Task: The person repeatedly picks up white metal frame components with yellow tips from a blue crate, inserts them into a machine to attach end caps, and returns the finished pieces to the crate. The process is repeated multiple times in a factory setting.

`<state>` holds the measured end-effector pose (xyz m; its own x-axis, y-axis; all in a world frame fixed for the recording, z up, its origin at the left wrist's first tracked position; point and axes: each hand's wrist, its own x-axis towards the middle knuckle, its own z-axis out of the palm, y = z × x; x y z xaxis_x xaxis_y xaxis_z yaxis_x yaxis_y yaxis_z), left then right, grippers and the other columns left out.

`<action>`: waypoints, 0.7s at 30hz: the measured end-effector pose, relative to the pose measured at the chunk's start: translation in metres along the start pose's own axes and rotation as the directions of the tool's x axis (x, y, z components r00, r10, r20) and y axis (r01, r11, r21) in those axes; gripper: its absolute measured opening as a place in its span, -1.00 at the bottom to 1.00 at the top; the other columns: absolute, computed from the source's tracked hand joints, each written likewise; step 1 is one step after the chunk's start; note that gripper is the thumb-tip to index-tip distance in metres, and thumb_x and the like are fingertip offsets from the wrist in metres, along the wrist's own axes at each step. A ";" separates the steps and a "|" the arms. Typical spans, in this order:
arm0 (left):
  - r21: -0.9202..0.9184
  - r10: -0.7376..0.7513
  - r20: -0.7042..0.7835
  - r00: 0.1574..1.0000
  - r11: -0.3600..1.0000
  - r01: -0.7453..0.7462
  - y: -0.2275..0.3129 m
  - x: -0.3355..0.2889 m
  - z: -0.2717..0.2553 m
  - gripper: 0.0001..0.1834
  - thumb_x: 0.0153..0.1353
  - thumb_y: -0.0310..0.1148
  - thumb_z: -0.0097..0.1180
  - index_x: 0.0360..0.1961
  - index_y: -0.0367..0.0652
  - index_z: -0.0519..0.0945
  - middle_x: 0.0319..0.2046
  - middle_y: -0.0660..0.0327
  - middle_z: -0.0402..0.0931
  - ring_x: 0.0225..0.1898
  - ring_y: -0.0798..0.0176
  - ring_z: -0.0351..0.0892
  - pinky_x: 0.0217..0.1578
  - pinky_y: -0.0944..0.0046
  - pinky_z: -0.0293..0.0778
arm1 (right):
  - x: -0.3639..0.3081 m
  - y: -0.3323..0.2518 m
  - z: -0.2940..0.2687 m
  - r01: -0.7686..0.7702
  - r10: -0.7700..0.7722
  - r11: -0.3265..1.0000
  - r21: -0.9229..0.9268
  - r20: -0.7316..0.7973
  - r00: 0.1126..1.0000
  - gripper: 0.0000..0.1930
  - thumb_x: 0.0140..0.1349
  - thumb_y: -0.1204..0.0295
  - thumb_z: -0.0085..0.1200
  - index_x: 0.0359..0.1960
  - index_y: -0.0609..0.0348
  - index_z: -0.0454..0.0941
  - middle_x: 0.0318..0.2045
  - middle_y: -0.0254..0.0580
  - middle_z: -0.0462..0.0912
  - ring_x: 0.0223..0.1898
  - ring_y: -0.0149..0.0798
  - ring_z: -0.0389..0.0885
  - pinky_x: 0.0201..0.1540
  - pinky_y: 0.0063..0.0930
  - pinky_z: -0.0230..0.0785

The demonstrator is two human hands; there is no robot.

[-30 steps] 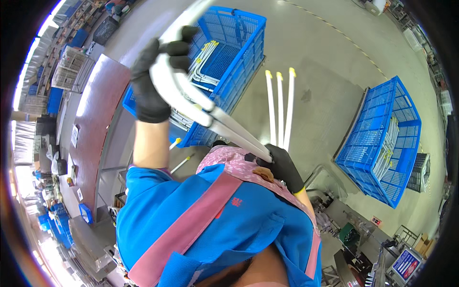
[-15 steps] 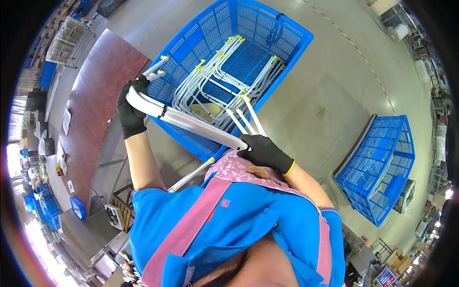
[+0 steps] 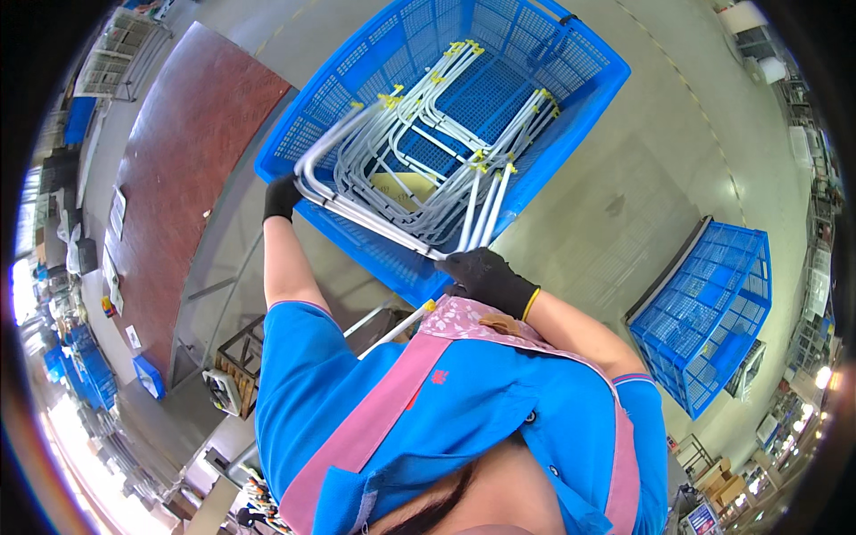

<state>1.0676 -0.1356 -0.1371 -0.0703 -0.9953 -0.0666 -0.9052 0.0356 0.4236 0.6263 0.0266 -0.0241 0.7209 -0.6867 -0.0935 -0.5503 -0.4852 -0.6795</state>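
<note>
My left hand [image 3: 281, 198], in a black glove, is closed at the left bend of a small bundle of white bent-tube frames [image 3: 374, 221]. In a matching glove, my right hand [image 3: 489, 281] grips the bundle's other bend. The frames' yellow-capped legs point away from me, over the near end of a large blue plastic crate [image 3: 575, 85]. Inside the crate lies a stack of similar white tube frames [image 3: 455, 134] with yellow end caps. My fingertips are partly hidden behind the tubes.
A dark red tabletop [image 3: 192, 152] curves along the left. Another blue crate [image 3: 704, 308] stands on the floor at right. Close by my left elbow, a white tube with a yellow cap [image 3: 401, 330] sticks out. A boxy fan [image 3: 221, 392] is at lower left.
Both hands have brought the frames down and over the crate, with the left hand moving lower and rightward. The frames have tilted so their legs reach over the stack.
</note>
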 end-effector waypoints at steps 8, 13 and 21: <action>0.275 0.354 0.372 0.858 0.841 -0.466 -0.042 -0.069 0.174 -0.89 -0.17 -0.30 0.15 -0.63 -0.07 0.53 -0.53 0.03 0.54 -0.43 -0.09 0.53 -0.41 -0.06 0.43 | -0.105 0.051 -0.027 -0.460 0.432 0.887 -0.038 -0.284 0.856 -0.60 0.08 0.15 0.09 -0.10 0.10 0.50 -0.26 -0.03 0.61 -0.22 -0.02 0.60 -0.21 -0.16 0.43; -0.223 -0.097 0.736 0.670 0.900 0.374 0.091 -0.090 0.263 -0.74 0.10 -0.30 -0.02 -0.64 -0.16 0.58 -0.64 0.00 0.56 -0.56 0.08 0.61 -0.49 0.07 0.50 | -0.221 0.067 -0.010 -0.767 0.734 0.641 -0.029 -0.266 0.625 -0.57 0.15 0.08 0.03 -0.05 0.08 0.52 -0.22 -0.01 0.63 -0.17 -0.03 0.60 -0.11 -0.20 0.43; 0.142 0.229 0.802 0.551 0.823 -0.549 0.303 -0.016 0.321 -0.47 -0.05 -0.04 0.16 -0.13 -0.21 0.54 -0.10 -0.16 0.52 -0.03 -0.21 0.47 -0.06 -0.03 0.41 | -0.393 0.096 0.073 -0.845 0.914 0.375 0.380 -0.302 0.270 -0.61 0.15 0.05 -0.05 -0.15 0.03 0.53 -0.28 -0.01 0.63 -0.19 0.02 0.58 -0.13 -0.13 0.40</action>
<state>0.6597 -0.0803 -0.2980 -0.5825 -0.4681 -0.6645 -0.7663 0.5889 0.2570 0.3213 0.2894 -0.1056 -0.4359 -0.7923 -0.4269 -0.6555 0.6045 -0.4526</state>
